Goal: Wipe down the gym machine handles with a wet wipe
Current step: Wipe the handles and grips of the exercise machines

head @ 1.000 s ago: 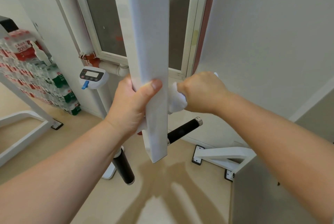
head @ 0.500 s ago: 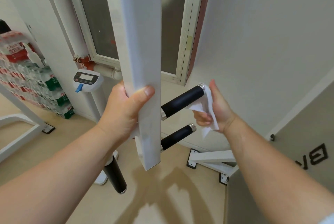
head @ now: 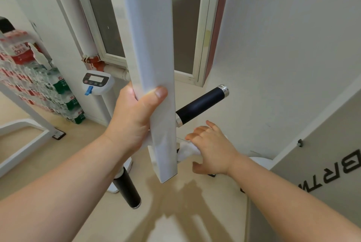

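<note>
White bar [head: 154, 46] partly hides wipe [head: 187, 152], bottled water [head: 39, 89] beyond

The white square post [head: 152, 66] comes down the middle and splits the reach in two; the left hand [head: 134, 116] grips its near-left edge and closes that side. To the right the upper black handle [head: 201, 105] juts toward the wall [head: 283, 46], with open air round its capped end; just beneath, the right hand [head: 213, 150] and wet wipe [head: 187, 152] fill the space beside the post, leaving a narrow gap under that handle. Lower left, another black handle [head: 127, 189] slants down, free all round; under the post's end there is clear air above the floor [head: 175, 212]. The display console [head: 96, 82] and bottled-water packs [head: 39, 85] stand well apart at left.
</note>
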